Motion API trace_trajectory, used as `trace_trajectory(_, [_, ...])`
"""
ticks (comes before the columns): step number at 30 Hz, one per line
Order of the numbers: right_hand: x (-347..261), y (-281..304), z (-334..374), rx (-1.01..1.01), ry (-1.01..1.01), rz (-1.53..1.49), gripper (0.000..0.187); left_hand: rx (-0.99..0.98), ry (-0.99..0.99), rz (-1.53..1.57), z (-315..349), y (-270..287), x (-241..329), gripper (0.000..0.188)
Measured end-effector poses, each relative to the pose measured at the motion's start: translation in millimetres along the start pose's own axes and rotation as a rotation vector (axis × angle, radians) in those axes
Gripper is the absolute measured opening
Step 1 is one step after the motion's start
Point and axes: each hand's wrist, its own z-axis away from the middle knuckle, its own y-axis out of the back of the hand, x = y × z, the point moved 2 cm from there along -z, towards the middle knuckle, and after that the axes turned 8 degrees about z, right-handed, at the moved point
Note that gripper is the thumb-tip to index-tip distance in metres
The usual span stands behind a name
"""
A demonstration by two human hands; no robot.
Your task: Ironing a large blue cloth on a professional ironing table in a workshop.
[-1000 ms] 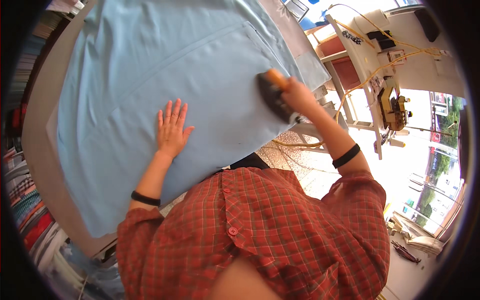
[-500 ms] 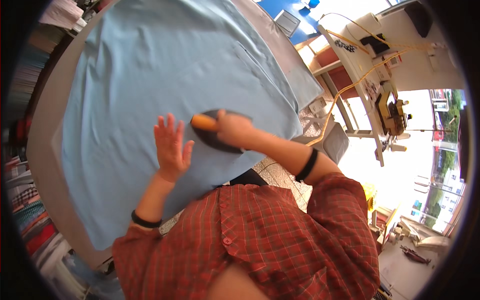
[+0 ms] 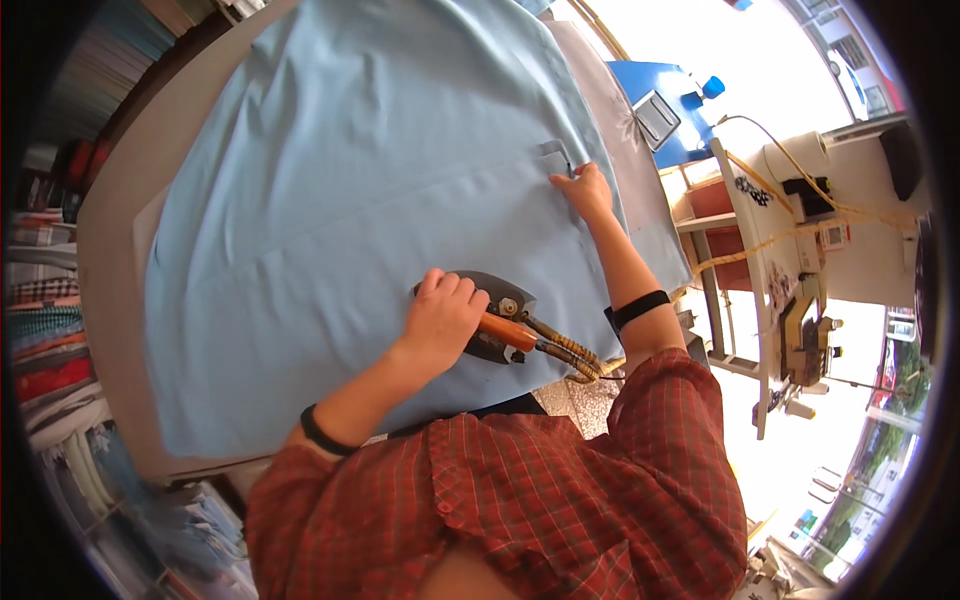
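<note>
Just below the frame's centre, the left hand (image 3: 442, 315) now grips the dark metal, orange-handled iron (image 3: 507, 328); the right hand (image 3: 588, 190), freed to adjust cloth, pinches the smooth light-blue fabric (image 3: 360, 240) toward upper right.

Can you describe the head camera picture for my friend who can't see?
A left hand grips the orange-brown handle of a clothes iron on light blue cloth, while the right hand touches the cloth near its right edge. The person wears a red plaid shirt.
</note>
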Motion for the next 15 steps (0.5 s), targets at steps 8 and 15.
trace_trajectory(8, [36,21,-15,-0.013,0.196,-0.276,0.047,0.085,-0.041,0.144,-18,20,10,0.008])
trace_trajectory(15, [129,17,-56,0.129,0.259,-0.084,0.052,0.196,0.073,0.035,-1,46,-8,0.009])
